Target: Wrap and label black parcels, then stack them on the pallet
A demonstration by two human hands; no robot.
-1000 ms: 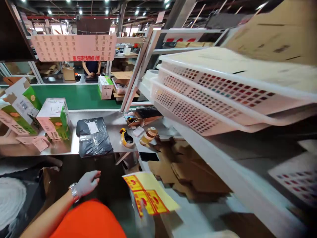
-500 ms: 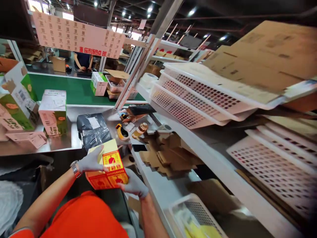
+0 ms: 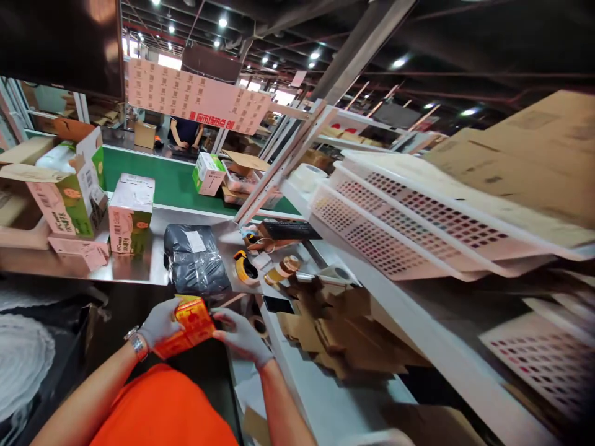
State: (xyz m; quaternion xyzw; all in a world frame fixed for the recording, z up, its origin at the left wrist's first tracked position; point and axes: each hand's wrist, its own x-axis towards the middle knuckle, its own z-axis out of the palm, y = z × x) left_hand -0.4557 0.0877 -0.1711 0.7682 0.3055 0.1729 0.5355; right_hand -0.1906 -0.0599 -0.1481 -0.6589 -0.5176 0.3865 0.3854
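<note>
Both my hands wear grey gloves and hold a small red and yellow carton point(image 3: 191, 323) in front of my chest. My left hand point(image 3: 158, 323), with a watch on its wrist, grips the carton's left side. The carton's right end is held by my right hand point(image 3: 242, 334). The carton is tilted and looks partly folded up. Just beyond it a black plastic parcel point(image 3: 195, 265) with a white label lies on the steel table point(image 3: 134, 266).
Green and white boxes point(image 3: 130, 214) stand on the table's left. A tape dispenser point(image 3: 244, 266), tape rolls and a keyboard point(image 3: 288, 230) lie by flat cardboard blanks point(image 3: 334, 319). White plastic baskets point(image 3: 409, 226) fill the right shelf. Another person stands beyond the green conveyor point(image 3: 171, 179).
The flat yellow and red sheet held by my right hand came to both hands and has been folded into a carton shape, now smaller and closer to the table edge. My view swung right.
</note>
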